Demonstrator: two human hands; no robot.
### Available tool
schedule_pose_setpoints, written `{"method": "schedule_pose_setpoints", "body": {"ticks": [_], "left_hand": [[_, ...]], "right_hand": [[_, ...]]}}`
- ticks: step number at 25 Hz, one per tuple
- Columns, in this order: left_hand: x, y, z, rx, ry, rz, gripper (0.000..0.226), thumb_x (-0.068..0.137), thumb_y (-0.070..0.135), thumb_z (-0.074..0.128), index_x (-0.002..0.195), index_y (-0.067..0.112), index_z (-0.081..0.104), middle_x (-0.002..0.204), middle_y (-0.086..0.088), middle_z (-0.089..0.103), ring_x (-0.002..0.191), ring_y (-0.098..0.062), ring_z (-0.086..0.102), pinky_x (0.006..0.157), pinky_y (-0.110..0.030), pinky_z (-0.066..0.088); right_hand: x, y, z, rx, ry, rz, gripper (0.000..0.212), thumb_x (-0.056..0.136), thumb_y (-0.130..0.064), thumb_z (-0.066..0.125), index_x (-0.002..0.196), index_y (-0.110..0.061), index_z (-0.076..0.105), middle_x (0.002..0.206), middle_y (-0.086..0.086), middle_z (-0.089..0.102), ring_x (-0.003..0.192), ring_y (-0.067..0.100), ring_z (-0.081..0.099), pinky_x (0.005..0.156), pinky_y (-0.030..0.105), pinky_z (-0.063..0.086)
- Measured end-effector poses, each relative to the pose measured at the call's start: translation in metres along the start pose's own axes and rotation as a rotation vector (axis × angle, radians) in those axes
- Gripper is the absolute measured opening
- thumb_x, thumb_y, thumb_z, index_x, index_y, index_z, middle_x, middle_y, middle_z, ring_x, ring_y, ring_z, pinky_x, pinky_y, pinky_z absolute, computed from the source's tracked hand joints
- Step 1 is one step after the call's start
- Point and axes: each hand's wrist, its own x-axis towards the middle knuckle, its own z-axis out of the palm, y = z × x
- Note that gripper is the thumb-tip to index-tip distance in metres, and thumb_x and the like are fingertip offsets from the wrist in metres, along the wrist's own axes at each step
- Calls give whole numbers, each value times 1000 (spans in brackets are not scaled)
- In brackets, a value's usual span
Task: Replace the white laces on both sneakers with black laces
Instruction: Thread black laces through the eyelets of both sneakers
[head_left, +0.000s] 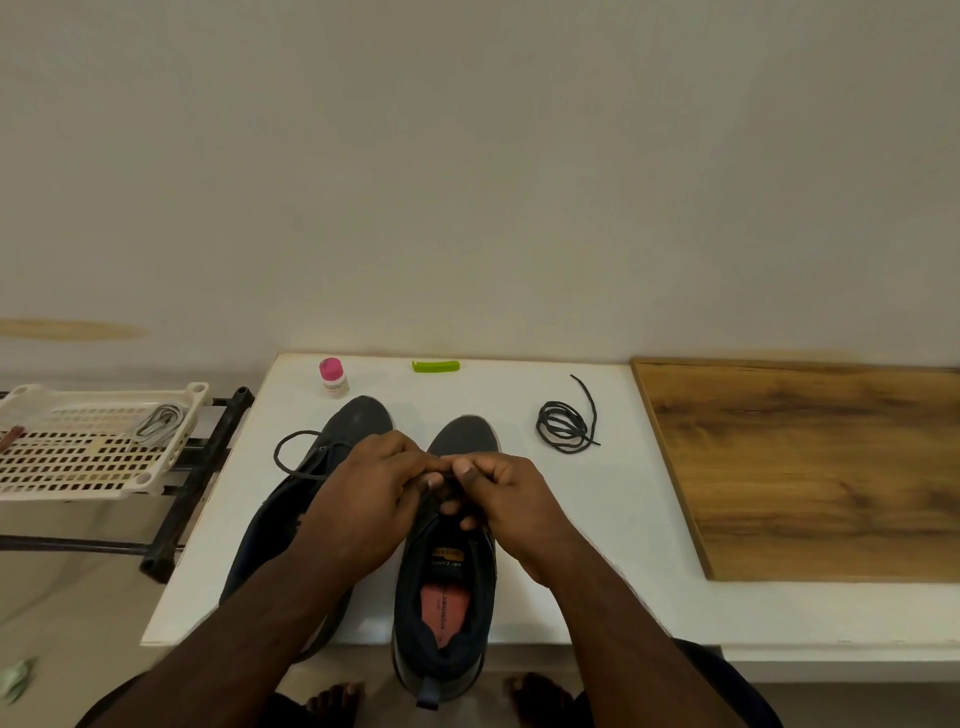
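Two dark sneakers stand side by side on the white table (597, 519), toes pointing away. The left sneaker (358, 421) carries a black lace whose loop (291, 457) spills to its left. Over the tongue of the right sneaker (457, 597), my left hand (374, 488) and my right hand (504, 499) meet, and both pinch a black lace there. The fingers hide the eyelets. A coiled black lace (563, 428) lies on the table to the right. White laces (158, 421) lie in a cream basket at the left.
The cream perforated basket (78, 457) sits on a black rack left of the table. A small bottle with a pink cap (332, 376) and a green clip (435, 366) lie near the wall. A wooden board (810, 467) covers the right side. My bare feet show below the table edge.
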Motion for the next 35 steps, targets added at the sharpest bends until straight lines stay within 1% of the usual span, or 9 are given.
{"method": "schedule_pose_setpoints", "body": {"ticks": [7, 14, 17, 20, 23, 25, 27, 32, 35], "left_hand": [[-1, -4, 1, -42, 24, -13, 18, 95, 21, 65, 108, 31, 71, 93, 18, 60, 92, -5, 51, 82, -24, 41], [0, -1, 3, -134, 52, -31, 15, 91, 36, 55, 95, 35, 70, 87, 27, 63, 91, 0, 54, 79, -23, 42], [-1, 4, 6, -242, 42, -56, 22, 92, 41, 43, 89, 39, 64, 90, 25, 63, 85, -2, 56, 75, -25, 43], [0, 13, 12, -224, -9, -94, 21, 99, 32, 45, 82, 43, 53, 76, 15, 57, 81, -5, 52, 67, -26, 38], [-2, 15, 15, -28, -100, -64, 18, 102, 41, 41, 90, 42, 54, 80, 20, 54, 85, -4, 46, 79, -33, 37], [-3, 10, 13, 55, -93, -41, 26, 100, 50, 34, 95, 39, 57, 84, 21, 54, 86, -2, 46, 85, -36, 36], [-3, 8, 9, 68, -23, -28, 31, 96, 52, 31, 93, 39, 58, 84, 20, 54, 84, -1, 49, 82, -37, 34], [2, 10, 10, -179, 133, -53, 18, 95, 40, 42, 92, 38, 60, 84, 19, 60, 86, -1, 58, 82, -40, 40], [3, 20, 15, -338, 70, -96, 17, 95, 35, 44, 95, 34, 61, 83, 15, 63, 82, -5, 61, 81, -37, 45]], "right_hand": [[-2, -4, -5, 78, -49, 35, 21, 100, -9, 60, 117, -12, 72, 88, 8, 75, 69, 12, 64, 59, 20, 50], [-10, -15, -10, 190, -284, 260, 22, 106, -20, 49, 99, -10, 67, 75, 0, 62, 61, 12, 63, 53, 20, 48], [-12, -23, -5, 608, -317, 151, 23, 104, -22, 48, 98, -10, 66, 88, 7, 70, 82, 20, 73, 61, 22, 56], [-7, -26, 2, 1013, -23, -7, 23, 101, -21, 50, 100, -9, 69, 116, 15, 72, 114, 26, 69, 73, 32, 61], [-3, -20, -8, 347, 368, -100, 21, 103, -23, 55, 99, -7, 67, 101, 8, 75, 100, 19, 72, 69, 35, 61], [-6, -14, -9, -443, 361, -77, 26, 104, -27, 53, 87, -9, 63, 81, 5, 66, 78, 17, 63, 70, 36, 55], [-8, -15, -3, -614, 225, 29, 30, 104, -28, 49, 81, -11, 60, 77, 3, 64, 69, 17, 57, 67, 36, 50], [-25, -36, -15, 405, -301, 298, 27, 104, -23, 47, 95, -12, 70, 78, 5, 65, 61, 12, 55, 45, 18, 35], [-23, -41, -8, 876, -204, 87, 25, 104, -24, 48, 101, -11, 69, 98, 10, 73, 86, 20, 72, 58, 24, 53]]}}
